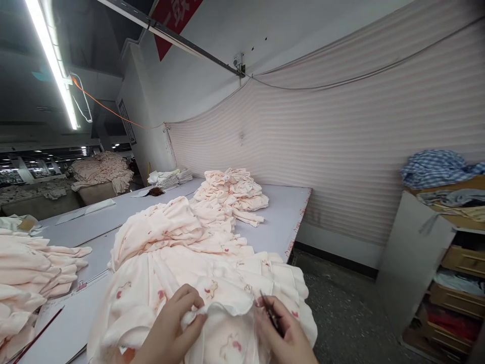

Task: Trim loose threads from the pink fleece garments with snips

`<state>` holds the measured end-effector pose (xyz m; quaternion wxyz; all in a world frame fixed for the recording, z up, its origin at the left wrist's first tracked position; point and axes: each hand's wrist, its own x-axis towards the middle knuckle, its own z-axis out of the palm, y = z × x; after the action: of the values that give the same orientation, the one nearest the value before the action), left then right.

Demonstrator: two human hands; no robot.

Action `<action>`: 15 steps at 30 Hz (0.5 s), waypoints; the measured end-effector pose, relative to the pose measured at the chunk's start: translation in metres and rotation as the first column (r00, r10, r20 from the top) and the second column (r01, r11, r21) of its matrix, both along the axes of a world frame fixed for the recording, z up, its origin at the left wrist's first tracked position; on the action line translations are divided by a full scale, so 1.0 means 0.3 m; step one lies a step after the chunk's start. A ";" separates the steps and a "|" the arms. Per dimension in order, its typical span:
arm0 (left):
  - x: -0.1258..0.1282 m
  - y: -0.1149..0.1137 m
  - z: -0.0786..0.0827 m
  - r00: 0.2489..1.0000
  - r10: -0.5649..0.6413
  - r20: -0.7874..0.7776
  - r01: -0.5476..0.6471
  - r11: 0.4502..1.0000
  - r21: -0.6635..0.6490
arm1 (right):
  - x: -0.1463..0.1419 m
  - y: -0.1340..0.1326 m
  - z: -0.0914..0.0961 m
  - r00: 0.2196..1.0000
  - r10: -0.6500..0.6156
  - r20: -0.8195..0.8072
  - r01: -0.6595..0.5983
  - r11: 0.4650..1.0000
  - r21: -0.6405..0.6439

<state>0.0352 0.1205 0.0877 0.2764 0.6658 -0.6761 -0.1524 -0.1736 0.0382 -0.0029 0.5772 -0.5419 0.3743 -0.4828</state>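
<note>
A pale pink printed garment [227, 333] lies in front of me on the heap, its white edge [231, 307] stretched between my hands. My left hand [176, 321] is closed, pinching that edge between thumb and fingers. Small dark thread snips [272, 318] sit in my right hand [284, 328], with their thin tips pointing up and away from me. The fingers of this hand are closed around the snips and lie against the garment's right side. Whether they also grip the cloth I cannot tell. More garments of the same print [159, 227] are piled just beyond.
Another garment pile [34, 263] lies on the table [278, 202] at left, near a dark red stick-like thing [40, 333]. Folded white cloths [170, 177] stand at the back. On the right is a cabinet [413, 263] with drawers and a checked cloth [435, 169] on top.
</note>
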 end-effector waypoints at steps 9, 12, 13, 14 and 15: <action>-0.012 0.016 -0.079 0.995 -0.065 -0.076 0.062 0.998 -0.033 | 0.033 0.010 0.030 0.942 0.166 -0.292 -0.234 0.948 -0.215; -0.029 0.013 -0.096 0.967 -0.106 0.233 0.145 0.977 -0.157 | 0.015 0.022 0.011 0.961 0.187 -0.204 -0.220 0.963 -0.156; -0.032 0.010 -0.103 0.936 -0.128 0.327 0.204 0.956 -0.210 | 0.003 0.026 0.005 0.966 0.176 -0.188 -0.207 0.966 -0.156; -0.034 0.007 -0.111 0.904 -0.143 0.403 0.260 0.932 -0.252 | -0.011 0.031 0.001 0.968 0.164 -0.190 -0.195 0.967 -0.163; -0.035 0.004 -0.121 0.879 -0.144 0.454 0.298 0.910 -0.288 | -0.026 0.036 -0.002 0.965 0.154 -0.212 -0.193 0.966 -0.174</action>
<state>0.0246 0.1217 0.0515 0.2172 0.5401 -0.8084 0.0871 -0.1813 0.0490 -0.0035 0.5223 -0.6711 0.3317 -0.4083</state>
